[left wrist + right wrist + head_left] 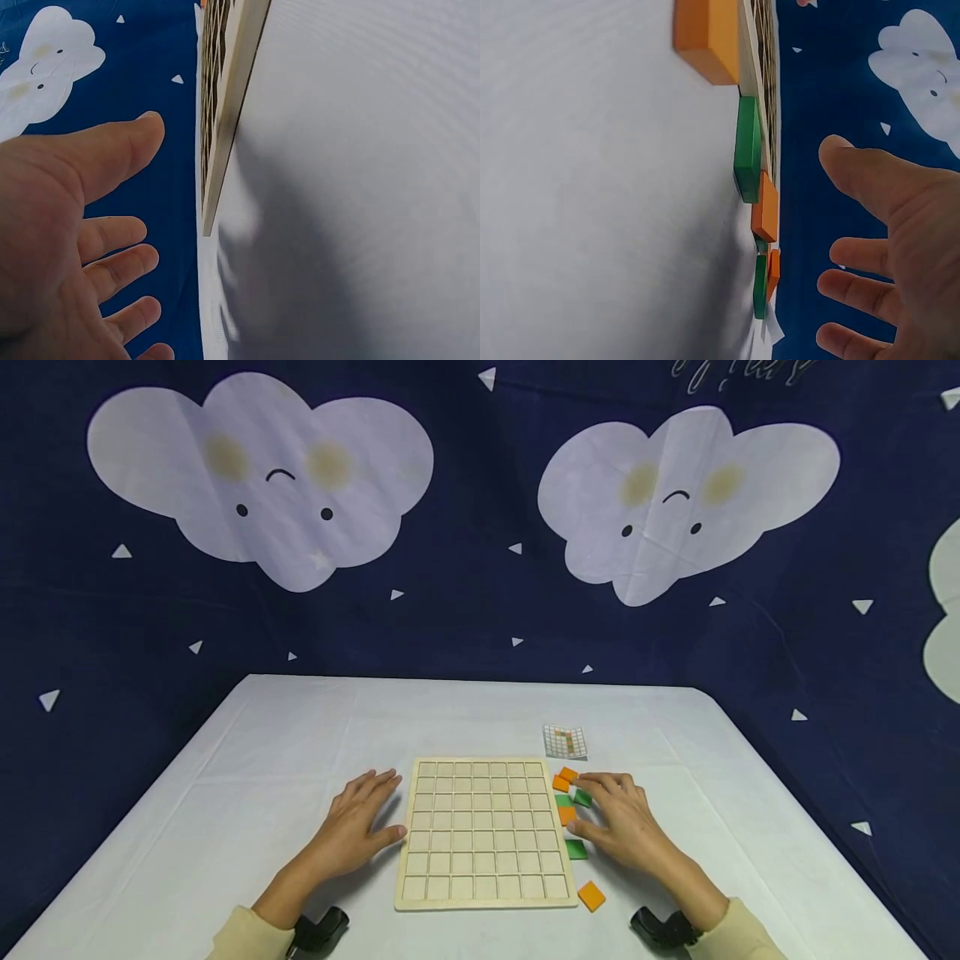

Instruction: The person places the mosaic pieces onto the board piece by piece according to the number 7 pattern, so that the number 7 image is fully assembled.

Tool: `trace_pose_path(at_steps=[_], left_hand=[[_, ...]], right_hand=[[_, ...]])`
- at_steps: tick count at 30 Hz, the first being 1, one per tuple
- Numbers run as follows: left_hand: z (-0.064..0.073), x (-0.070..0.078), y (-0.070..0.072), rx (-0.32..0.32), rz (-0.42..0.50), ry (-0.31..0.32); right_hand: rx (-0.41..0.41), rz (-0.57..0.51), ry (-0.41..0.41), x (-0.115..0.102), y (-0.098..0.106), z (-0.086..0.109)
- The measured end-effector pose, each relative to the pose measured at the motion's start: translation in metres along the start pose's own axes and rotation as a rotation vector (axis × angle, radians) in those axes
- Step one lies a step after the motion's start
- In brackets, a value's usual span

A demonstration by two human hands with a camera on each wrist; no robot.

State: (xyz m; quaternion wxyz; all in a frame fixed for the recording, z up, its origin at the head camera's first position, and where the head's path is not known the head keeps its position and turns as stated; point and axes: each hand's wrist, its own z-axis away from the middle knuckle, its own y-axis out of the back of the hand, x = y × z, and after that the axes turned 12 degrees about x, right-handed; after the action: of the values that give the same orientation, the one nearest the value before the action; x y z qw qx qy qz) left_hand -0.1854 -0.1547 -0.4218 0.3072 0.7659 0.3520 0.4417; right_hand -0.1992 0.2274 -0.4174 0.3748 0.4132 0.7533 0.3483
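A light wooden board (486,905) with a raised grid of square cells lies flat on the table, its cells bare. At its left edge is my left hand (351,831), fingers spread and thumb tip right at the rim; the palm holds nothing in the left wrist view. My right hand (626,822) hovers over a loose row of square tiles along the board's right side, fingers relaxed. An orange tile (568,774) and a green tile (582,797) sit near its fingertips. By its thumb is another orange tile (567,816); a green tile (576,850) lies just below.
A small card (565,742) printed with a grid and coloured squares lies beyond the board's top right corner. One orange tile (592,897) rests apart by the lower right corner. A white cloth covers the table (315,718); a dark blue cloud-patterned curtain (465,627) hangs behind.
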Motion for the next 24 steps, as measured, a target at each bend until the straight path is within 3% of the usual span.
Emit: trace_pose_path(at_steps=[13, 24], left_hand=[[-0.0005, -0.0022, -0.0012, -0.057, 0.064, 0.014], [-0.0025, -0.0087, -0.005, -0.06, 0.159, 0.025]], right_hand=[[0.019, -0.003, 0.012, 0.002, -0.0052, -0.0002], [0.013, -0.025, 0.002, 0.0036, -0.0092, -0.003]])
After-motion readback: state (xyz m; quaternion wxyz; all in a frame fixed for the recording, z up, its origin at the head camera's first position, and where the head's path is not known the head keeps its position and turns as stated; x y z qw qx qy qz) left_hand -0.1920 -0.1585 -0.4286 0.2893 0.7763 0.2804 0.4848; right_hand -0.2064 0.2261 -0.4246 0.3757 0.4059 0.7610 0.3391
